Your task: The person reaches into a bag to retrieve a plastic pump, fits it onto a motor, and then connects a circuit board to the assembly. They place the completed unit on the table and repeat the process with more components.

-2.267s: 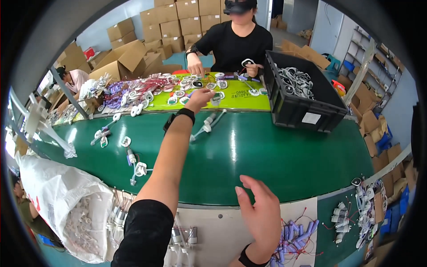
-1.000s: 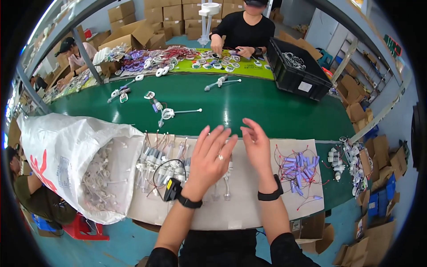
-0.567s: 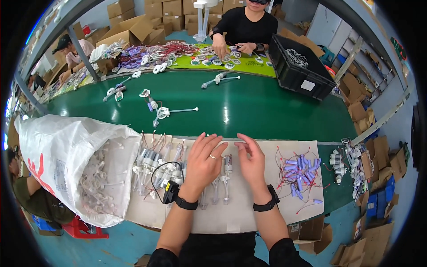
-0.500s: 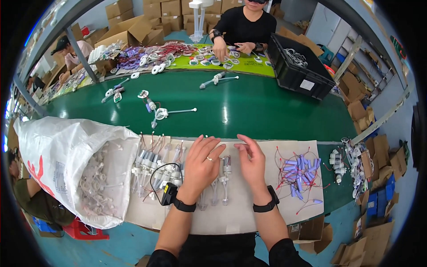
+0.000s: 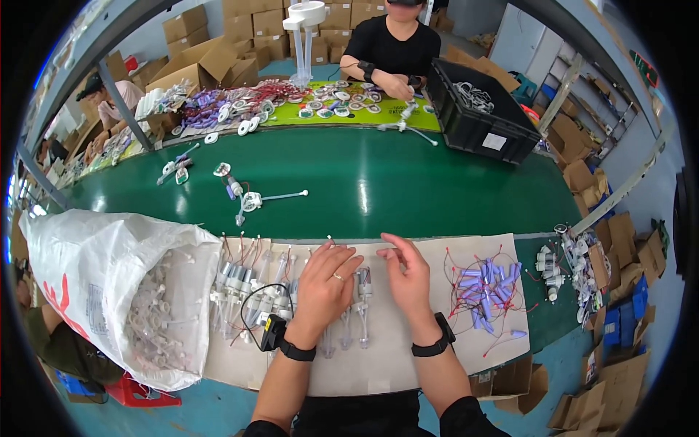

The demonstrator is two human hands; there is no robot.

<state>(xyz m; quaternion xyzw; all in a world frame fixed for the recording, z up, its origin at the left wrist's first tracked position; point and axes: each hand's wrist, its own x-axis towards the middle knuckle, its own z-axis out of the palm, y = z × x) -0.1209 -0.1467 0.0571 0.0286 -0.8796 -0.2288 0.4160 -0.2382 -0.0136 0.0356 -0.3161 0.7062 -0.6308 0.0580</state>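
Observation:
My left hand lies over a row of clear-tubed pump-like parts on the pale cardboard sheet. Its fingers are stretched out, and I see nothing held in them. To the right, my right hand hovers above bare cardboard, fingers loosely bent and thumb apart, with nothing visible in it. More white and grey motor assemblies with thin wires are lined up left of my hands. Right of my right hand is a heap of purple cylinders with red wires.
A white woven sack of clear plastic parts lies at left. Beyond runs a green belt carrying several assemblies. Across it, a co-worker's hand is near an assembly beside a black crate. More motors lie at right.
My hands have stayed nearly in place while the view shifted slightly. The co-worker's hand has moved toward the black crate, and one belt assembly has shifted right, near that hand.

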